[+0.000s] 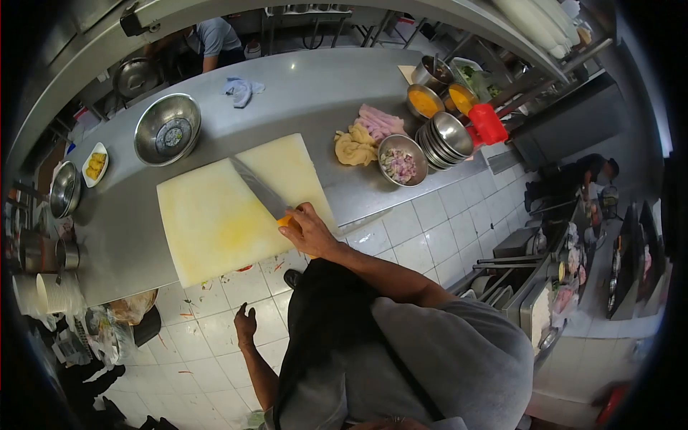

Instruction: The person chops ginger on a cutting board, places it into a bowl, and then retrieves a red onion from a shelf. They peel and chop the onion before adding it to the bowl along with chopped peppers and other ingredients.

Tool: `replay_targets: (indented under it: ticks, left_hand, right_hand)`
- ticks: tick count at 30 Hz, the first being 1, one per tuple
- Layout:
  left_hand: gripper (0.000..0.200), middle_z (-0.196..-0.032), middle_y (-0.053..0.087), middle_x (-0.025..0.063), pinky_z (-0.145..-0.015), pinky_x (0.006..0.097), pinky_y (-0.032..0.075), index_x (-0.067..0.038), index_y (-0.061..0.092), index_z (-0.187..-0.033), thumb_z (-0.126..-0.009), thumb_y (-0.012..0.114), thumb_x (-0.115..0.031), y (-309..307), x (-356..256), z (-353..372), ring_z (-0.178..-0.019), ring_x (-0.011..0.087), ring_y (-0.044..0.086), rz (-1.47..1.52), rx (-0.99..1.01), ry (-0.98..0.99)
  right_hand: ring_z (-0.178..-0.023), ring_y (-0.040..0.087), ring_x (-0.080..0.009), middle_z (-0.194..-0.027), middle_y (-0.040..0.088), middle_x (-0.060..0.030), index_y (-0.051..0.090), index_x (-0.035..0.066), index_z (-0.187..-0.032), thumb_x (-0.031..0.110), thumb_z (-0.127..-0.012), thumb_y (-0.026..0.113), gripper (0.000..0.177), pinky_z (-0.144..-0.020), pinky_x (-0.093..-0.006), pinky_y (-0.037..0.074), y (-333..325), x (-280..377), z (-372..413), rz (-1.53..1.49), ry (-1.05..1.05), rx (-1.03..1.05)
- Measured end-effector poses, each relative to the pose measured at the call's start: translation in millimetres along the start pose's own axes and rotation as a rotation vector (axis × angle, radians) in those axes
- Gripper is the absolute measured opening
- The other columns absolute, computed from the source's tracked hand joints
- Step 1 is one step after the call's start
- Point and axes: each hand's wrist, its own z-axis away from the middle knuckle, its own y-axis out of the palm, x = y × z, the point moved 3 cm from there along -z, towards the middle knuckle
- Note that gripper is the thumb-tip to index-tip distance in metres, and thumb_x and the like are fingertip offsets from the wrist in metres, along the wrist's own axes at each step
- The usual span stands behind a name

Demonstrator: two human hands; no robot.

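My right hand [309, 231] grips a kitchen knife [259, 188] by its orange handle, at the right part of a large cutting board [208, 222]. The wide blade lies over the board and points away from me to the upper left. Yellow stains mark the board's white surface, and no food lies on it. Away from the counter, my left hand [245, 324] hangs low over the tiled floor, fingers apart and holding nothing. Right of the board stands a metal bowl of chopped purple-and-white pieces [398, 166], beside a yellowish cloth [356, 145] and a pink cloth [380, 122].
A steel bowl [168, 129] and a white dish of yellow food [94, 165] stand on the counter's left. Stacked bowls [453, 135], a red-handled container [489, 124] and a bowl of orange contents [424, 102] are at right. People work at the back [217, 39] and far right [591, 172].
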Motion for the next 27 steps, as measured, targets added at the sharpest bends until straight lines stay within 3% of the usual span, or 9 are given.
replay_targets:
  ticks: [5,9,10,13,19,20,23,26,27]
  left_hand:
    - [0.044,-0.123,0.065,0.0258,-0.1,0.0436,0.05,-0.003,0.063,-0.129,-0.091,0.068,-0.024,36,7,21,-0.118,0.0406,0.061,-0.003,0.083,-0.015]
    - [0.046,-0.12,0.067,0.0265,-0.095,0.0445,0.053,-0.007,0.065,-0.129,-0.089,0.07,-0.03,82,32,44,-0.115,0.0388,0.064,0.044,0.092,-0.029]
    - [0.047,-0.122,0.066,0.0252,-0.101,0.0438,0.049,-0.001,0.064,-0.128,-0.089,0.068,-0.028,90,30,51,-0.118,0.0389,0.062,0.051,0.12,-0.098]
    - [0.049,-0.121,0.066,0.0257,-0.099,0.044,0.051,-0.001,0.063,-0.128,-0.088,0.068,-0.03,118,39,61,-0.116,0.0386,0.064,0.006,0.191,-0.143]
    - [0.048,-0.12,0.067,0.0253,-0.096,0.0425,0.053,-0.004,0.064,-0.128,-0.089,0.068,-0.032,149,46,35,-0.112,0.0369,0.065,-0.056,0.365,-0.138]
    - [0.048,-0.12,0.067,0.0253,-0.096,0.0426,0.052,-0.004,0.064,-0.128,-0.089,0.068,-0.032,139,27,25,-0.113,0.0367,0.065,-0.14,0.387,-0.11]
    - [0.046,-0.113,0.069,0.0258,-0.091,0.0438,0.055,-0.004,0.065,-0.126,-0.088,0.07,-0.029,127,-3,7,-0.107,0.0372,0.068,-0.234,0.306,-0.015]
    - [0.042,-0.11,0.069,0.0271,-0.087,0.0443,0.056,-0.001,0.065,-0.123,-0.088,0.068,-0.025,126,-63,-1,-0.101,0.0389,0.069,-0.318,0.176,0.149]
    - [0.042,-0.111,0.069,0.0268,-0.088,0.0443,0.055,-0.001,0.065,-0.123,-0.089,0.067,-0.025,138,-84,-6,-0.102,0.0391,0.068,-0.357,0.214,0.205]
  right_hand:
    - [-0.08,0.062,-0.026,-0.098,0.059,-0.0136,0.058,-0.001,-0.124,0.031,-0.093,0.07,0.046,-0.069,-0.036,0.052,-13,-21,5,-0.283,0.125,-0.003]
    - [-0.063,0.063,-0.0236,-0.078,0.061,-0.0108,0.058,0.008,-0.106,0.049,-0.096,0.061,0.042,-0.057,-0.0406,0.054,-56,-82,41,-1.022,0.923,-0.316]
    - [-0.063,0.063,-0.0242,-0.078,0.061,-0.0113,0.056,0.008,-0.106,0.053,-0.096,0.059,0.046,-0.057,-0.0421,0.055,-78,-98,46,-1.064,0.962,-0.448]
    - [-0.061,0.063,-0.0256,-0.077,0.062,-0.0121,0.053,0.007,-0.113,0.054,-0.099,0.051,0.05,-0.058,-0.0439,0.056,-146,-164,56,-1.34,1.039,-0.683]
    - [-0.053,0.059,-0.0217,-0.071,0.061,-0.0122,0.056,0.001,-0.108,0.024,-0.099,0.047,0.026,-0.048,-0.0413,0.055,-197,-238,73,-0.902,1.004,-0.648]
    - [-0.046,0.054,-0.0212,-0.067,0.057,-0.0118,0.053,-0.002,-0.112,0.007,-0.092,0.042,0.025,-0.039,-0.0401,0.05,-207,-227,84,-0.979,1.048,-0.604]
    - [-0.041,0.052,-0.02,-0.066,0.056,-0.0121,0.052,-0.003,-0.113,0.008,-0.092,0.045,0.025,-0.035,-0.0386,0.048,-246,-195,143,-1.0,1.128,-0.546]
    - [-0.039,0.05,-0.0198,-0.069,0.057,-0.013,0.051,-0.003,-0.114,0.007,-0.092,0.044,0.025,-0.031,-0.0373,0.045,-287,-182,202,-0.758,1.146,-0.835]
    - [-0.036,0.049,-0.0206,-0.073,0.058,-0.0138,0.049,-0.004,-0.117,0.006,-0.092,0.042,0.028,-0.029,-0.0371,0.044,-300,-187,224,-0.726,1.175,-0.793]
